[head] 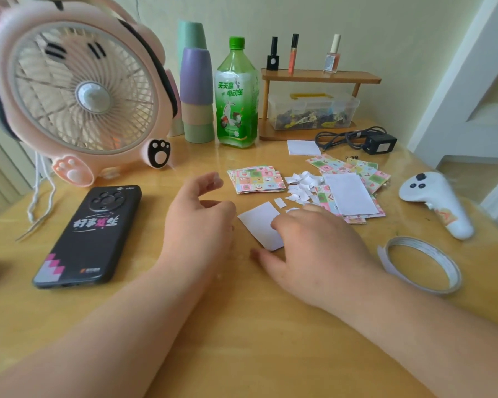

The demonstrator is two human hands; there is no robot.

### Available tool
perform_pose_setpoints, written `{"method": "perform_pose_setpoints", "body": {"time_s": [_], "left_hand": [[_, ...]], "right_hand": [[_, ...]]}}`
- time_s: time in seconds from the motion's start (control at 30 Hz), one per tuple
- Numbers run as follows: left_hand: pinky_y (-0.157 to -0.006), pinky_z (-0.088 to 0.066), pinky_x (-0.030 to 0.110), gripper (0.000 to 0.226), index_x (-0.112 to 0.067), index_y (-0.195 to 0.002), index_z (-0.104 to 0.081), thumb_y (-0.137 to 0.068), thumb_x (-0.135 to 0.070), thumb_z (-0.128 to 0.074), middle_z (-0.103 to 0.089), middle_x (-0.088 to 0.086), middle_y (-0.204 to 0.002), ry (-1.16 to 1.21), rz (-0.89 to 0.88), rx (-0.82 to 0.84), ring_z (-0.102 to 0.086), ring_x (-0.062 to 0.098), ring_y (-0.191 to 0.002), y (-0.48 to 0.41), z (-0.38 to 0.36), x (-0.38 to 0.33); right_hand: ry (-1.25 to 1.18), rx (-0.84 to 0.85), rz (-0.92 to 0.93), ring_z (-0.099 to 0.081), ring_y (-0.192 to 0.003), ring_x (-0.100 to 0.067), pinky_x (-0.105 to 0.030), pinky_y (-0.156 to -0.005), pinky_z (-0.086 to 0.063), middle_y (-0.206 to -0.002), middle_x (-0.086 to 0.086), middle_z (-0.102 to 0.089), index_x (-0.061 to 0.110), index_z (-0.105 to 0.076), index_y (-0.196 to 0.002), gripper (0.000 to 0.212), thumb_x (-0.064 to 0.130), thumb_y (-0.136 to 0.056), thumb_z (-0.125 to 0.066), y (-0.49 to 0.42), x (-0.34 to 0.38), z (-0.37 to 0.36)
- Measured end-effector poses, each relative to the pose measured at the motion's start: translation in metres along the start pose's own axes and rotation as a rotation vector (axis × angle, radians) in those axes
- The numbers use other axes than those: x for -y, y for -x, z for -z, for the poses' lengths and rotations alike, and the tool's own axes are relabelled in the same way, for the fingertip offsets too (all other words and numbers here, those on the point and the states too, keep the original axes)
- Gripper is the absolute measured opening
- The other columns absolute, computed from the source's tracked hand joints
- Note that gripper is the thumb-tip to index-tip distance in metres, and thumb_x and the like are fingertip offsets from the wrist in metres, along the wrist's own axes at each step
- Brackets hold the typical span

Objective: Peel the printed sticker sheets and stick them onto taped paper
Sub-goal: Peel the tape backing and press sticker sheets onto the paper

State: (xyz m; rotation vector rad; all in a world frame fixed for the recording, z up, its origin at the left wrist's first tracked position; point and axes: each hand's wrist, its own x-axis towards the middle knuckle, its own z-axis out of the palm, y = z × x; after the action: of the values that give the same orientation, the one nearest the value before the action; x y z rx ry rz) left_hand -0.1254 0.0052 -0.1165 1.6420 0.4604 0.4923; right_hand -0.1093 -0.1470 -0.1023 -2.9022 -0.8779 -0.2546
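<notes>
1. Well to the left of the white paper [260, 226], a black phone [89, 234] lay flat on the table [242, 326].
2. The left hand [202, 219] hovered just left of the paper. Its fingers were loosely curled, thumb and forefinger stood apart, and it held nothing that I could see.
3. The white paper itself lay flat between the two hands. It looked thin, light and limp, and likely to slide on the glossy tabletop, so one hand would need to pin it while the other worked.
4. Just beyond the paper sat a squared stack of printed sticker sheets [256, 179]. I judged them light and easily creased, best lifted by a corner, where the backing can be started with a fingernail.
5. The right hand [316, 248] covered the paper's right edge. Its fingers pressed down on the sheet and the thumb was splayed on the table by the paper's near corner. It looked to be pressing rather than pinching.
6. Beyond and to the right of the paper lay torn white scraps [299, 186], probably peeled backing.
7. Further right of the paper was a looser heap of sticker sheets [371, 176], topped by a sheet lying white side up [352, 193].
8. Well to the right of the paper lay a roll of tape [423, 265].
</notes>
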Motion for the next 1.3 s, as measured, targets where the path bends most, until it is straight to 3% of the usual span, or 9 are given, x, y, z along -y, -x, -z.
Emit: {"method": "perform_pose_setpoints", "body": {"time_s": [0.2,0.53,0.7,0.8,0.9,0.97,1.07,1.17,1.3], "left_hand": [[-0.066,-0.059,0.03,0.042,-0.035,-0.108,-0.066,-0.085,-0.001,-0.059,-0.069,-0.026,-0.084,0.012,0.023,0.014,-0.072,0.017,-0.075,-0.001,0.002,-0.001],[-0.078,-0.06,0.041,0.042,-0.034,-0.103,-0.07,-0.081,0.0,-0.059,-0.07,-0.02,-0.097,-0.022,-0.021,0.029,-0.072,0.02,-0.084,0.0,0.0,0.001],[-0.065,-0.059,0.03,0.039,-0.033,-0.1,-0.07,-0.082,0.0,-0.06,-0.071,-0.019,-0.095,-0.007,-0.019,0.022,-0.072,0.02,-0.084,0.001,0.0,0.001],[-0.055,-0.055,0.025,0.038,-0.033,-0.1,-0.069,-0.083,0.0,-0.06,-0.071,-0.016,-0.094,0.02,-0.013,0.011,-0.071,0.021,-0.076,0.001,0.0,0.0],[-0.066,-0.054,0.022,0.034,-0.033,-0.104,-0.068,-0.085,-0.005,-0.065,-0.071,-0.017,-0.098,0.075,-0.037,0.006,-0.067,0.005,-0.074,0.0,0.001,-0.001],[-0.067,-0.052,0.017,0.032,-0.031,-0.105,-0.069,-0.082,-0.01,-0.069,-0.072,-0.015,-0.099,0.118,-0.04,0.069,-0.066,-0.002,-0.074,0.001,0.002,-0.003],[-0.081,-0.05,0.031,0.04,-0.022,-0.105,-0.073,-0.066,-0.016,-0.072,-0.074,-0.008,-0.101,0.155,0.035,0.289,-0.069,0.014,-0.086,0.001,0.003,-0.004],[-0.083,-0.046,0.03,0.039,-0.015,-0.098,-0.075,-0.06,-0.006,-0.069,-0.072,-0.001,-0.097,0.261,0.137,0.512,-0.064,0.017,-0.087,0.007,0.004,-0.005],[-0.077,-0.048,0.032,0.043,-0.016,-0.097,-0.076,-0.057,0.0,-0.071,-0.073,-0.002,-0.098,0.301,0.154,0.491,-0.067,0.022,-0.085,0.011,0.006,-0.005]], "right_hand": [[0.226,0.101,0.074,-0.027,-0.055,-0.017,-0.028,-0.048,-0.022,-0.066,-0.001,-0.034,0.018,-0.029,-0.066,0.036,0.017,-0.091,-0.054,-0.015,0.015,0.015],[0.315,0.183,0.094,-0.028,-0.057,-0.017,-0.029,-0.049,-0.021,-0.072,0.001,-0.035,0.021,-0.031,-0.066,0.034,0.013,-0.09,-0.053,-0.012,0.014,0.017],[0.229,0.043,0.147,-0.043,-0.077,-0.028,-0.029,-0.049,-0.017,-0.075,0.002,-0.033,0.017,-0.036,-0.066,0.029,0.019,-0.092,-0.05,-0.01,0.001,0.0],[0.126,-0.137,0.253,-0.039,-0.06,-0.027,-0.023,-0.048,-0.008,-0.066,0.004,-0.028,0.019,-0.047,-0.059,0.021,0.017,-0.076,-0.058,-0.008,-0.008,0.001],[0.055,-0.299,0.44,-0.033,-0.047,-0.026,-0.024,-0.041,-0.022,-0.058,0.005,-0.028,0.022,-0.037,-0.056,0.026,0.018,-0.074,-0.056,-0.004,-0.022,0.01],[0.07,-0.373,0.552,-0.035,-0.05,-0.026,-0.03,-0.041,-0.03,-0.058,0.002,-0.035,0.017,-0.048,-0.059,0.025,0.014,-0.084,-0.054,0.001,-0.033,0.021],[0.012,-0.46,0.647,-0.046,-0.055,-0.028,-0.036,-0.047,-0.041,-0.064,-0.005,-0.054,0.009,-0.071,-0.075,0.022,0.01,-0.094,-0.059,0.008,-0.05,0.027],[-0.116,-0.497,0.692,-0.061,-0.067,-0.03,-0.038,-0.059,-0.05,-0.081,-0.008,-0.069,0.002,-0.077,-0.091,0.015,0.008,-0.095,-0.064,0.012,-0.06,0.016],[-0.279,-0.572,0.584,-0.064,-0.07,-0.027,-0.036,-0.064,-0.051,-0.084,-0.007,-0.072,0.002,-0.078,-0.091,0.014,0.006,-0.092,-0.065,0.013,-0.066,0.003]]}}
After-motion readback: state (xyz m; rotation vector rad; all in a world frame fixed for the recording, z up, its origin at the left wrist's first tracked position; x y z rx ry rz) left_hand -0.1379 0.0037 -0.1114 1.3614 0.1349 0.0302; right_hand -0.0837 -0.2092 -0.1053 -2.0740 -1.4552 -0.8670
